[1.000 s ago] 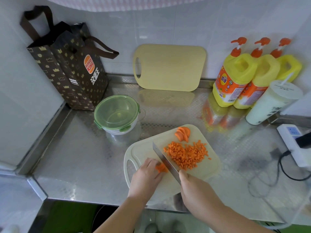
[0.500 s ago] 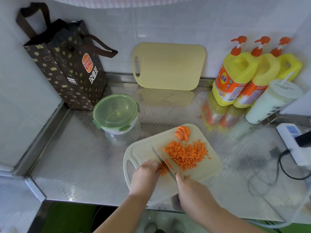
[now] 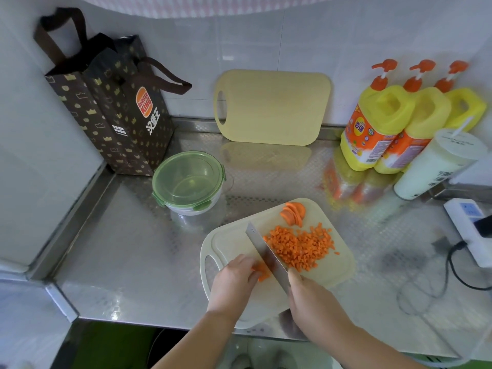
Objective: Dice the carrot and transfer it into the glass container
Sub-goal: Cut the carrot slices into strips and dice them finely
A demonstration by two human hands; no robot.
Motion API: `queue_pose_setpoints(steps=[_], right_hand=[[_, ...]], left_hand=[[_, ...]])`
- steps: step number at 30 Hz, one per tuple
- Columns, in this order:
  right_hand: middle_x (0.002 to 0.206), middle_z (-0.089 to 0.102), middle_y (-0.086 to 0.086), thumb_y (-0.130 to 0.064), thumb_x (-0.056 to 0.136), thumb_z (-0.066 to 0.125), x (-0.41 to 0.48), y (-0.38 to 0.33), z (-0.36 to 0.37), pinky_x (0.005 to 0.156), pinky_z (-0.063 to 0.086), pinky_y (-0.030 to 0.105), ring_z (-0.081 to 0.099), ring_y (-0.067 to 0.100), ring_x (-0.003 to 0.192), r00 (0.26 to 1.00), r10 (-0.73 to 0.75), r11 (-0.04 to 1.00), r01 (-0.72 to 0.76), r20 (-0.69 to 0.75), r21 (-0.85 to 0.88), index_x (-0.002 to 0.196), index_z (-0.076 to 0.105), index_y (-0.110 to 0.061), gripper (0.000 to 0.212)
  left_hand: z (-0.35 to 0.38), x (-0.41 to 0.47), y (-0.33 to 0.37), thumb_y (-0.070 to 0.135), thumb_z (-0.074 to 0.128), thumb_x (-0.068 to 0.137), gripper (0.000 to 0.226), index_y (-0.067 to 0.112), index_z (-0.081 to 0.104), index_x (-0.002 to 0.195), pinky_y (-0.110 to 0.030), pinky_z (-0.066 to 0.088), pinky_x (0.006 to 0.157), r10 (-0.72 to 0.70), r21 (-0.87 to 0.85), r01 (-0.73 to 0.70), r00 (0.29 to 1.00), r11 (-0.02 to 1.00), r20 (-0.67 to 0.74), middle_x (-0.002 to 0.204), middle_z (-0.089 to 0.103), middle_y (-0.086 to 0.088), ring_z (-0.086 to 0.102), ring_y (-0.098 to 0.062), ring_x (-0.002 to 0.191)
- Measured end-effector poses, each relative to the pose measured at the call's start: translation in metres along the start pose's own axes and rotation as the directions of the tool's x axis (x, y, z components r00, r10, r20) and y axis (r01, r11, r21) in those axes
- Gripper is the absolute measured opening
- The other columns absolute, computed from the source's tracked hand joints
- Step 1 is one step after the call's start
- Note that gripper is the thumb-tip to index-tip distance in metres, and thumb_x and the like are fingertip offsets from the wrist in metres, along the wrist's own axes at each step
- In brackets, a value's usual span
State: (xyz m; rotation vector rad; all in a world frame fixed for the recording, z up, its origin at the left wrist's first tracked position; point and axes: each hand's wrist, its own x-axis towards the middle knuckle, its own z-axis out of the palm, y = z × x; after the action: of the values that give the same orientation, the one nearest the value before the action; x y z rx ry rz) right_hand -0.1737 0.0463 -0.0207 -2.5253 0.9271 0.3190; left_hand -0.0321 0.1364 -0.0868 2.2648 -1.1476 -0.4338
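Right hand, at the near edge of the cutting board, is closed in a fist around the handle of a knife. The handle itself is hidden by the fingers. The blade runs from the fist away from the person and slightly leftward across the board, edge downward; whether the edge meets the board cannot be told.

Left hand is just left of the blade, fingers curled down over a small bundle of carrot pieces, pinning it to the board. The orange ends show between the fingertips and the flat of the steel.

Diced carrot lies in a loose heap on the board, immediately right of the blade, with a few cubes scattered toward the right rim. Carrot slices, overlapping half-rounds, lie at the far corner of the board, just beyond the heap. The board is pale, with a handle slot at its left end, and its near edge overhangs the steel counter.

Glass container stands on the counter, beyond and left of the board and apart from it, with its green clip lid on.

A brown paper bag stands in the left corner behind the container. A yellow board leans against the tiled wall. Three yellow pump bottles stand in a row at the right. A white lidded cup with a straw stands beside them. A white power strip lies with a black cable at the far right.
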Motion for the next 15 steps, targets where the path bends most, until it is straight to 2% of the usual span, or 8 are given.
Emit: queue_pose_setpoints(steps=[2, 5, 9, 13, 15], right_hand=[[0.102, 0.060, 0.002, -0.010, 0.094, 0.040, -0.003, -0.001, -0.003, 0.064, 0.036, 0.029, 0.062, 0.025, 0.093, 1.000, -0.010, 1.000, 0.009, -0.011, -0.029, 0.123, 0.037, -0.013, 0.029], [0.113, 0.058, 0.002, -0.009, 0.095, 0.037, -0.008, -0.006, -0.008, 0.064, 0.034, 0.028, 0.061, 0.024, 0.098, 0.999, -0.045, 0.996, 0.044, -0.017, -0.072, 0.124, 0.036, -0.012, 0.029], [0.115, 0.056, 0.003, -0.004, 0.094, 0.036, -0.012, -0.011, -0.008, 0.061, 0.034, 0.026, 0.062, 0.022, 0.097, 0.998, -0.065, 0.993, 0.066, 0.005, -0.102, 0.136, 0.029, -0.010, 0.043], [0.111, 0.057, 0.003, -0.003, 0.089, 0.041, -0.012, -0.012, -0.004, 0.047, 0.026, 0.023, 0.060, 0.022, 0.084, 0.997, -0.066, 0.992, 0.070, 0.045, -0.106, 0.132, 0.032, -0.009, 0.045], [0.110, 0.056, 0.003, -0.002, 0.089, 0.042, -0.012, -0.012, -0.002, 0.045, 0.021, 0.020, 0.060, 0.023, 0.085, 0.997, -0.062, 0.991, 0.068, 0.054, -0.119, 0.130, 0.033, -0.010, 0.043]], left_hand=[[-0.001, 0.001, -0.001, 0.034, 0.058, 0.090, 0.010, 0.029, 0.065, 0.095, -0.029, 0.049, 0.074, -0.006, -0.011, 0.006, 1.000, 1.000, -0.002, 0.098, 0.060, 0.013, 0.057, -0.005, 0.091], [-0.003, 0.000, -0.003, 0.033, 0.059, 0.089, 0.010, 0.028, 0.065, 0.095, -0.029, 0.049, 0.075, 0.008, -0.021, -0.008, 1.000, 1.000, -0.005, 0.098, 0.060, 0.015, 0.057, -0.005, 0.091], [-0.004, -0.003, -0.005, 0.030, 0.062, 0.088, 0.008, 0.026, 0.067, 0.093, -0.025, 0.047, 0.070, 0.026, -0.033, -0.026, 0.999, 0.999, -0.019, 0.095, 0.059, 0.016, 0.056, -0.004, 0.090], [-0.001, -0.002, -0.008, 0.023, 0.062, 0.088, 0.008, 0.024, 0.069, 0.091, -0.028, 0.050, 0.070, 0.052, -0.013, -0.052, 0.999, 0.999, -0.016, 0.093, 0.062, 0.012, 0.058, -0.007, 0.090], [0.001, -0.002, -0.009, 0.022, 0.061, 0.088, 0.009, 0.024, 0.069, 0.091, -0.031, 0.050, 0.070, 0.062, 0.005, -0.062, 0.998, 0.998, -0.002, 0.093, 0.063, 0.011, 0.058, -0.008, 0.091]])
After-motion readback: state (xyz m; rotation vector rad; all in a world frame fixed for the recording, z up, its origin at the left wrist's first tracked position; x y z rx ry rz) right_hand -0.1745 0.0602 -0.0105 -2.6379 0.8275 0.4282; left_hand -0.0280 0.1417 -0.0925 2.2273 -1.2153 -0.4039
